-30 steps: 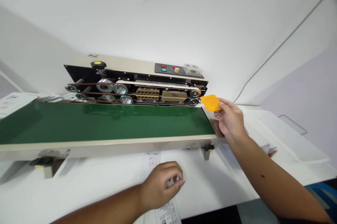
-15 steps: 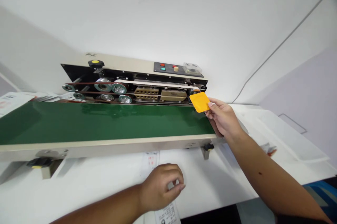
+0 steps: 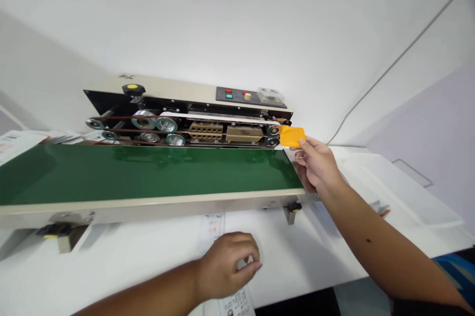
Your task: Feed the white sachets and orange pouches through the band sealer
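Note:
Held by one edge between the thumb and fingers of my right hand point(image 3: 319, 162) is a small flat orange-yellow packet point(image 3: 293, 136). Its far end is at the right-hand rollers point(image 3: 273, 136) of a band sealing machine point(image 3: 193, 101); whether it has entered between them I cannot tell. My left hand point(image 3: 230, 264) hovers over or rests on the white table before the machine. Its fingers are loosely curled, the thumb close to the index finger, and nothing shows in them. Printed paper slips point(image 3: 237, 303) lie partly beneath that hand.
A green conveyor belt point(image 3: 148, 172) runs along the machine's front. Papers and packets point(image 3: 22, 143) lie at its left end. To the right stands a white tray point(image 3: 411, 192), with a small packet point(image 3: 380, 208) near it. Black knobs point(image 3: 293, 207) project below the belt frame.
My right hand has moved the orange-yellow packet slightly right and up, from over the belt's corner to the rollers, and turned it more level. My left hand has stayed in place.

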{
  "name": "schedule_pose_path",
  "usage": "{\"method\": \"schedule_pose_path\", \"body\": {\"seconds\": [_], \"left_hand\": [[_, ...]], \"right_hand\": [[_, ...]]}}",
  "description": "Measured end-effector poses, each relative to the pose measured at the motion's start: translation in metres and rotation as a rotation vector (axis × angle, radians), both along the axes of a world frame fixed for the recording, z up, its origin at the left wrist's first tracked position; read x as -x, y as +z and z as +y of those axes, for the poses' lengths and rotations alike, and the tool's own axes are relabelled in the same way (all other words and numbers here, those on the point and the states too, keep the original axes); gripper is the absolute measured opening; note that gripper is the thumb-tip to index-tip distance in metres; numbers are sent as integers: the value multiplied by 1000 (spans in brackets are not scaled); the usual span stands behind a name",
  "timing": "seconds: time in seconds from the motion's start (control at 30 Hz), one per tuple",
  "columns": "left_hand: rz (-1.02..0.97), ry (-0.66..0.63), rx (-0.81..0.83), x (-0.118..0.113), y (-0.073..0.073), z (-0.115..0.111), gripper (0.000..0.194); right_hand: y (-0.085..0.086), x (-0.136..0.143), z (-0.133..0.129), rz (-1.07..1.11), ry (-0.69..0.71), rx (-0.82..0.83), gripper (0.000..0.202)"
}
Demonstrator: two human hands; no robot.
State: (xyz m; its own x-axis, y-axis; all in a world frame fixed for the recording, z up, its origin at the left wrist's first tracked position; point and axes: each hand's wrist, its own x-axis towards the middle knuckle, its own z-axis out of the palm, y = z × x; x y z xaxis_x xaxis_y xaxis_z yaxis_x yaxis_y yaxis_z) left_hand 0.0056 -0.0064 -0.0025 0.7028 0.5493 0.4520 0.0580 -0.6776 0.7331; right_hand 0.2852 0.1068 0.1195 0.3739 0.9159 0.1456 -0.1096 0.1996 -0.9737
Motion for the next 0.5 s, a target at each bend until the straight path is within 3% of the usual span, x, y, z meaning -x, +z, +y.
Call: {"method": "schedule_pose_path", "body": {"seconds": [0.23, 0.43, 0.5], "left_hand": [[-4, -2, -11, -1, 2, 0, 12], [-3, 9, -8, 0, 1, 0, 11], [1, 11, -6, 0, 1, 0, 11]], "right_hand": [[-1, 0, -2, -52, 115, 10, 35], [2, 5, -2, -108, 112, 80, 79], [3, 8, -2, -159, 131, 96, 83]]}}
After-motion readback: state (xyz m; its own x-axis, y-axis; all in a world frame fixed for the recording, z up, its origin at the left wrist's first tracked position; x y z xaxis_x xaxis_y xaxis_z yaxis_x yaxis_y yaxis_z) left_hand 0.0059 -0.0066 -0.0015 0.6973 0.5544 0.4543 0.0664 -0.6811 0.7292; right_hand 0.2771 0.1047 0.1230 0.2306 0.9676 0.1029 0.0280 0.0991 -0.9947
